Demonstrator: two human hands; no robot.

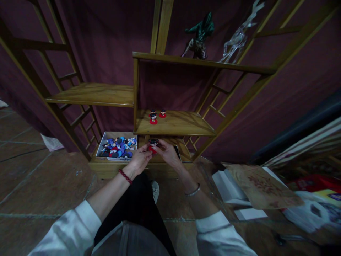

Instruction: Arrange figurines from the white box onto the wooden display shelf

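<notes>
A small figurine [153, 143] with black hair and a red base is pinched between my two hands, in front of the wooden shelf [181, 127]. My left hand [140, 158] grips it from the left, fingers closed near its base. From the other side my right hand [168, 153] holds it with thumb and fingers. On the shelf just beyond stand three similar figurines on red round bases, one [153, 118] nearer the front edge than the others. An open box [100, 148] full of loose small figures, many with blue bases, sits left of my left hand.
The wooden display rack has a higher left shelf [90, 94]. On its top right shelf stand a dark green statuette [200, 35] and a clear glass figure [237, 41]. Cardboard [259, 185], white boxes and a plastic bag [306, 211] lie on the floor at right.
</notes>
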